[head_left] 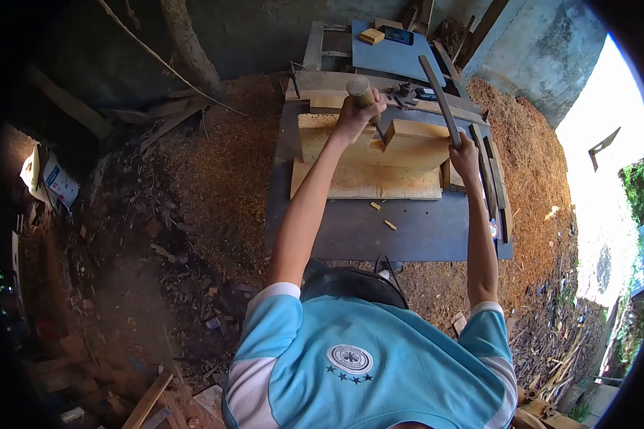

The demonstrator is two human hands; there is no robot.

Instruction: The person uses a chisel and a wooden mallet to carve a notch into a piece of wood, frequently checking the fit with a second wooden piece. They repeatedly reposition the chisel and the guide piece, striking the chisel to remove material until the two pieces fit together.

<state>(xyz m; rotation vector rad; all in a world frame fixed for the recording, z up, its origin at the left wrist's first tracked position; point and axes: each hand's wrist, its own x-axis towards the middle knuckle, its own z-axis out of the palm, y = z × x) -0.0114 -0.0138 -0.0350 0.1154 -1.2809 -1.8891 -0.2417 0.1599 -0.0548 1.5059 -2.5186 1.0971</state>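
My left hand (358, 118) is closed round the wooden handle of a chisel (360, 91), whose blade points down into a notch in an upright wooden board (418, 143). With my right hand (465, 157) I grip a long, dark wooden bar (440, 93), its free end raised toward the back of the table. Beneath the upright board lies a flat pale plank (365, 180) on the dark tabletop (336, 232). Small wood chips (390, 225) lie in front of the plank.
At the back, a blue-grey board (386, 56) bears a phone (398, 35) and a yellow wood block (371, 36). Metal tools (406, 93) lie behind the workpiece. Dark wooden strips (488, 171) line the table's right side. Shavings cover the ground.
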